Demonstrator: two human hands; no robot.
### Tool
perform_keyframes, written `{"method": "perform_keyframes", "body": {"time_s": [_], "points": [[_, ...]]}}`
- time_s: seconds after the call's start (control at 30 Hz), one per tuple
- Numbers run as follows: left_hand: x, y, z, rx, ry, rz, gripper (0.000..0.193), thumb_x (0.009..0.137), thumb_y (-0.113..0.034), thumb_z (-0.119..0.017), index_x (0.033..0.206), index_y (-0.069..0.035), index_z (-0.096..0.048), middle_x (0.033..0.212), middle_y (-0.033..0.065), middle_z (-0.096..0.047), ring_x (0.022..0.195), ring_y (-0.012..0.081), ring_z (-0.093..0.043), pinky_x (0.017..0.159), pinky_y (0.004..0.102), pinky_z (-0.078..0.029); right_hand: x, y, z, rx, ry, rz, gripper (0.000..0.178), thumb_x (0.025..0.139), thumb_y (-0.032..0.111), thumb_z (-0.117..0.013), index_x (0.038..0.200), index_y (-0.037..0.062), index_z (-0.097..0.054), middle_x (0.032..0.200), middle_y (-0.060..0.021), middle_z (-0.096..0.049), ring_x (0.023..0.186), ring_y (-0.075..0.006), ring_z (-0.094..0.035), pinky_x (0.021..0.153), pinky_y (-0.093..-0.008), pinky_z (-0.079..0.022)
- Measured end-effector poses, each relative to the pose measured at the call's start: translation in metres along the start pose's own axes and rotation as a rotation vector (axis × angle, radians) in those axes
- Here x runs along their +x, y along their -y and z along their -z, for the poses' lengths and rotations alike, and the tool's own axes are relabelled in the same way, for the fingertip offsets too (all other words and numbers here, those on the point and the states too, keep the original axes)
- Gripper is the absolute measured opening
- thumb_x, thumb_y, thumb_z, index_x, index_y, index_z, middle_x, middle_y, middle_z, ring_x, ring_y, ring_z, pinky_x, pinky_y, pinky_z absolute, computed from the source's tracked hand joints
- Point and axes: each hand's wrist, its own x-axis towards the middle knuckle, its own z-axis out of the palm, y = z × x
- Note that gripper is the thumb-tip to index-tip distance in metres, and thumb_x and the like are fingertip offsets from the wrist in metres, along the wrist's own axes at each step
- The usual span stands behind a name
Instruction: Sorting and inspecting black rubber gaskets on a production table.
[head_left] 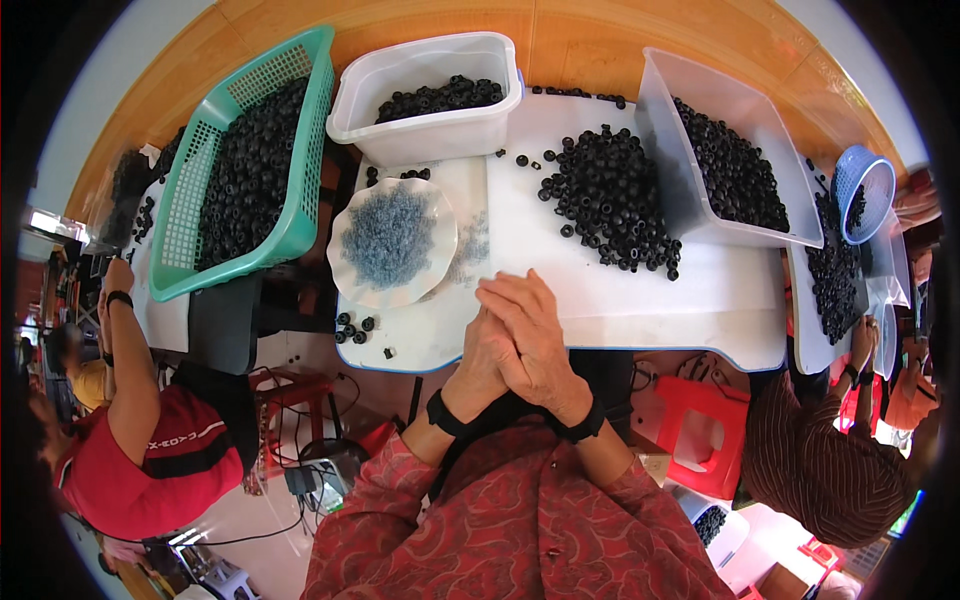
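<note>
My left hand (pixel 483 352) and my right hand (pixel 543 348) are pressed together above the front edge of the white table. The right hand's fingers lie closed over the left. Whatever may be between the palms is hidden. Just left of them is a cream scalloped plate (pixel 347 270) heaped with small clear bluish pieces (pixel 388 238); more of these are scattered beside it. Beyond my hands to the right spreads a pile of black ring-shaped parts (pixel 610 195). A few black parts (pixel 352 330) sit near the table's front left corner.
Black parts fill a green basket (pixel 170 235) at left, a white tub (pixel 430 142) behind the plate and a translucent bin (pixel 735 233) at right. People work on both sides, one in a red shirt (pixel 150 460), one in a striped top (pixel 825 460). A red stool (pixel 710 440) stands below right.
</note>
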Motion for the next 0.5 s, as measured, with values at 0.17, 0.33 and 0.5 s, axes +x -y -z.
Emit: {"method": "perform_keyframes", "body": {"time_s": [0.17, 0.33, 0.5], "points": [[-0.009, 0.006, -0.004, 0.009, 0.030, 0.003, 0.022, 0.081, -0.015, -0.064, 0.098, -0.001, -0.064, 0.094, 0.0167, -0.063, 0.084, 0.0359, -0.064, 0.062, 0.0398, -0.054, -0.002, -0.010, -0.005, 0.108, 0.042, -0.063, 0.031, 0.092, 0.016, -0.049, 0.114, -0.0002, -0.063, 0.121, -0.0145, -0.062, 0.119, -0.0328, -0.054, 0.116, -0.0533, -0.022], [-0.013, 0.013, -0.009, 0.013, 0.063, 0.005, 0.022, 0.081, -0.015, -0.064, 0.098, -0.001, -0.064, 0.092, 0.0165, -0.064, 0.083, 0.0356, -0.065, 0.062, 0.0395, -0.055, 0.000, -0.013, -0.005, 0.135, 0.050, -0.097, 0.028, 0.091, 0.013, -0.046, 0.108, 0.0004, -0.064, 0.119, -0.0145, -0.062, 0.116, -0.0316, -0.056, 0.117, -0.0525, -0.019], [-0.005, 0.016, -0.003, 0.020, 0.094, 0.000, 0.022, 0.080, -0.015, -0.065, 0.098, -0.002, -0.065, 0.089, 0.0160, -0.066, 0.081, 0.0352, -0.067, 0.061, 0.0395, -0.055, -0.002, -0.016, -0.009, 0.163, 0.015, -0.094, 0.023, 0.089, 0.009, -0.049, 0.106, 0.0037, -0.063, 0.115, -0.0117, -0.061, 0.111, -0.0287, -0.055, 0.117, -0.0542, -0.017]]}}
